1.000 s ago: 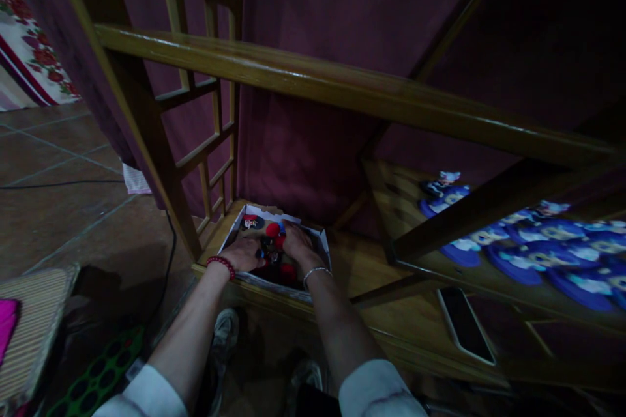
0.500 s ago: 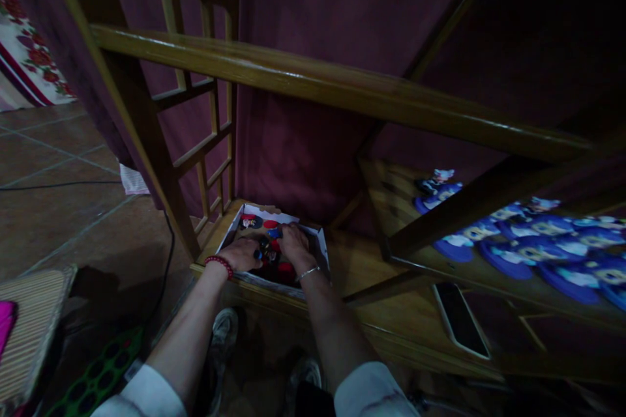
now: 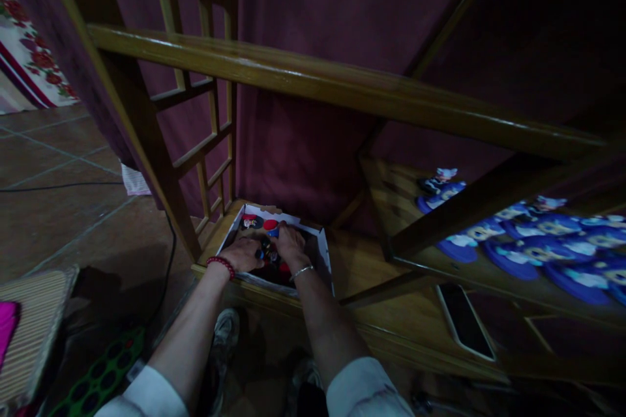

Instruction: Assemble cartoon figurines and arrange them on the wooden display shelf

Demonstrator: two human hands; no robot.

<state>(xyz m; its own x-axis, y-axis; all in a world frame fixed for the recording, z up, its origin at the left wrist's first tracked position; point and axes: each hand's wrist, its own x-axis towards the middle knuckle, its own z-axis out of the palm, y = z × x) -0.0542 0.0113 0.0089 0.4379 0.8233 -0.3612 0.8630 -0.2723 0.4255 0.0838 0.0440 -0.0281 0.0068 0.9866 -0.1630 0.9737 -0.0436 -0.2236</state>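
Observation:
A shallow white cardboard box [image 3: 320,249] sits on the wooden shelf, and both my hands reach into it. Inside lies a small red-and-black figurine [image 3: 251,221] near the back left corner, beside a round red piece [image 3: 270,224]. My left hand [image 3: 243,254], with a red bead bracelet, has its fingers curled at dark pieces in the box's middle. My right hand [image 3: 291,244], wearing a silver bracelet, bends its fingers down beside a blue piece [image 3: 273,232]. What either hand grips is too dark and small to name.
A wooden rail [image 3: 313,81] crosses above my hands, and a lattice panel [image 3: 215,104] stands at the left. On the right, a raised shelf carries several blue-based figurines [image 3: 521,254]. A phone [image 3: 466,321] lies below it. A green tray with round holes [image 3: 102,368] is at lower left.
My right hand has shifted slightly left and inward over the box, uncovering more of its right side. My left hand stays nearly in place. The view has shifted slightly.

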